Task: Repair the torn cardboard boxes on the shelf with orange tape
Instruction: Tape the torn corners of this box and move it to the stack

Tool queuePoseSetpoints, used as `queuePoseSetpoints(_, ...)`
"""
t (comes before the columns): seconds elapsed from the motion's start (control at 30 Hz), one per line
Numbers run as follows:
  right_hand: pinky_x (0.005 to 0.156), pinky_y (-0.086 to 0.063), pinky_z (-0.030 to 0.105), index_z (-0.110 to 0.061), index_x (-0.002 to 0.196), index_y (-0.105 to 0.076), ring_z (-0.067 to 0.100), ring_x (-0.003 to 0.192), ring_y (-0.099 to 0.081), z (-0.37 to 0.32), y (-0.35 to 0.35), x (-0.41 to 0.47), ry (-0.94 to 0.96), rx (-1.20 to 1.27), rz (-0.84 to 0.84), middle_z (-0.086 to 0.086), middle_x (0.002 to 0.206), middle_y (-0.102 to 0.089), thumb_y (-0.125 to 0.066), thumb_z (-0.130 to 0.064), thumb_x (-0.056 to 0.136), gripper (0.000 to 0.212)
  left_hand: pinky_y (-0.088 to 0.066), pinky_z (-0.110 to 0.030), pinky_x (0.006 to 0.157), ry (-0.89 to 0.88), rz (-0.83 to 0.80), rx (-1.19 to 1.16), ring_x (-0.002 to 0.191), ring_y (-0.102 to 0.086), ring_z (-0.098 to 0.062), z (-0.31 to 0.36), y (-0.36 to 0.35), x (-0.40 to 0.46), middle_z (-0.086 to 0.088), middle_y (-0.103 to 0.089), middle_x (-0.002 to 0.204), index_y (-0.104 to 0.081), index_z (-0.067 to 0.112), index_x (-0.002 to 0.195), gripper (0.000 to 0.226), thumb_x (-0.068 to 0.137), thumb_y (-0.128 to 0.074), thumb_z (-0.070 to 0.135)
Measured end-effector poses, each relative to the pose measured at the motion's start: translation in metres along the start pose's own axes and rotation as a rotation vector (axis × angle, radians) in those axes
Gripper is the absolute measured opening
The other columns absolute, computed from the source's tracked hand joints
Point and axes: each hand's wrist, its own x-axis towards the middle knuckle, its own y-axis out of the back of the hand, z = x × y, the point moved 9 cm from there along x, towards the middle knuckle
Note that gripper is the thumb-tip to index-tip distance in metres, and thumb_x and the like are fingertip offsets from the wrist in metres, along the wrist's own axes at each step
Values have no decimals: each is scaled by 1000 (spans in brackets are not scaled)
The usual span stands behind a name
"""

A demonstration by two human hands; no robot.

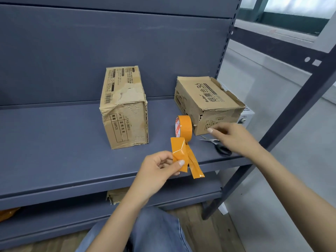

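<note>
**Tape strip's cut, now which box first?**

My left hand (160, 166) is pinching a loose orange tape strip (183, 157) that's folded and creased, so I'd flatten it before sticking it down. Just beyond that hand stands the tape roll (184, 128). My right hand (234, 137) hovers relaxed, holding nothing, with scissors (220, 147) partly hidden under it. Past it is the right box (207, 100); the torn left box (123, 106) sits across the shelf (54, 142). Can't see either box's back.
</note>
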Motion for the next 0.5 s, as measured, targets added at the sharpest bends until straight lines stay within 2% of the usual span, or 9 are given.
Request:
queuePoseSetpoints(0.07, 76, -45, 16, -29, 100, -73, -6, 83, -64, -51, -9, -12, 102, 345, -158, -16, 87, -73, -54, -48, 91, 28, -54, -16, 68, -30, 1, 9, 66, -65, -5, 8, 4, 2, 9, -67, 64, -67, 15, 73, 15, 86, -67, 9)
queuePoseSetpoints(0.13, 82, -50, 20, -29, 102, -72, 2, 93, -67, -92, -19, -20, 183, 495, -295, -11, 97, -75, -53, -52, 83, 36, -55, -19, 70, -57, 3, 14, 65, -64, -3, 15, 10, 2, 10, -66, 62, -67, 17, 70, 17, 85, -68, 8)
queuePoseSetpoints(0.23, 82, -52, 23, -26, 104, -73, 2, 86, -66, -127, -28, -24, 254, 527, -377, -11, 91, -74, -55, -47, 84, 34, -56, -19, 70, -87, 15, 13, 66, -64, -4, 23, 20, 3, 10, -67, 64, -68, 18, 71, 18, 85, -67, 7)
queuePoseSetpoints(0.3, 82, -51, 24, -20, 100, -74, 1, 82, -63, -138, -29, -22, 273, 555, -384, -11, 85, -72, -59, -37, 89, 25, -55, -20, 70, -109, 42, 23, 66, -64, -4, 27, 29, 2, 10, -67, 65, -68, 18, 72, 17, 85, -68, 7)
queuePoseSetpoints(0.4, 82, -51, 32, -14, 92, -73, 6, 80, -64, -148, -27, -17, 289, 620, -370, -4, 83, -72, -66, -25, 88, 13, -54, -18, 70, -127, 66, 53, 66, -63, -4, 32, 40, 0, 9, -67, 68, -70, 14, 77, 11, 86, -68, 8)
queuePoseSetpoints(0.5, 76, -50, 27, -15, 85, -71, 6, 76, -65, -156, -25, -14, 323, 608, -346, -4, 79, -72, -69, -20, 87, 6, -49, -13, 65, -132, 91, 60, 64, -62, -3, 35, 49, -1, 7, -67, 69, -70, 13, 78, 11, 86, -67, 6)
